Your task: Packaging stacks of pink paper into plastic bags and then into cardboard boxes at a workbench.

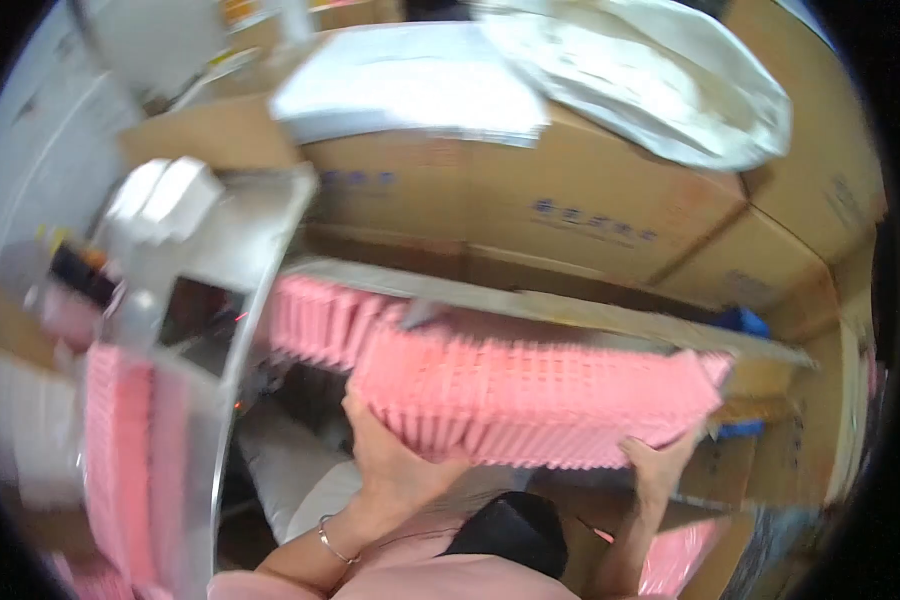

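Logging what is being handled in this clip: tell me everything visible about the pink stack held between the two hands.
The pink stack is a long row of thin, flat pink pieces pressed face to face, their edges forming fine ribs; the material cannot be told, as the picture is blurred. It is held level and slightly slanted, lifted in front of the cardboard boxes. The left hand supports its left end from beneath, the right hand its right end. More pink pieces lie behind it.

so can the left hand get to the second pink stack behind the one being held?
Probably not as is: left hand and right hand both grip the front pink stack, which sits in front of the rear pink stack.
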Tool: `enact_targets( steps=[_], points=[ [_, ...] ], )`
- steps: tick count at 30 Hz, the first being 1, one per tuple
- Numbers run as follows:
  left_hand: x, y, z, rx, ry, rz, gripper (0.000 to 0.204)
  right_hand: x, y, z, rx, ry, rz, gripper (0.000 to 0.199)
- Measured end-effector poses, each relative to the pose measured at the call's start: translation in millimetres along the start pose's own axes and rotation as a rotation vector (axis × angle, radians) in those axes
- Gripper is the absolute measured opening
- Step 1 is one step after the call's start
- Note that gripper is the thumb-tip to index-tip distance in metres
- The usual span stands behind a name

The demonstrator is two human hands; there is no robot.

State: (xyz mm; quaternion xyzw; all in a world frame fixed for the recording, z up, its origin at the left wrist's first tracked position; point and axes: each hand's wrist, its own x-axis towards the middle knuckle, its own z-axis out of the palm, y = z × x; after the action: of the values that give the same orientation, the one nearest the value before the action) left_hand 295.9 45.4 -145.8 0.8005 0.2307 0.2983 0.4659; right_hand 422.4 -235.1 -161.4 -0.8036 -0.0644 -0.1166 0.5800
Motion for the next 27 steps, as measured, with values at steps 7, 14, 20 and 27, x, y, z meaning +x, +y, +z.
enact_targets(
  steps=[7, 14, 20, 27],
  points=[
    [-41.9, 31.7, -117.6, 0.315, 0.408, -0.059, 0.103, 7.0, -79.9, 119.1, 0.357, -0.454, 0.016, 0.108],
    [-147.3, 46.0, -202.4, 0.170, 0.923, -0.388, 0.107, -77.1, -154.9, 251.4, 0.379, -1.117, -0.269, 0.113],
    [-182.0, 50.2, -250.8, 0.601, 0.887, -0.740, 0.108, -103.8, -217.2, 297.9, 0.162, -1.414, -0.403, 0.107],
    [-203.7, 30.1, -273.0, 0.708, 0.929, -0.841, 0.101, -119.8, -264.4, 371.6, -0.148, -1.646, -0.682, 0.093]
  ],
)
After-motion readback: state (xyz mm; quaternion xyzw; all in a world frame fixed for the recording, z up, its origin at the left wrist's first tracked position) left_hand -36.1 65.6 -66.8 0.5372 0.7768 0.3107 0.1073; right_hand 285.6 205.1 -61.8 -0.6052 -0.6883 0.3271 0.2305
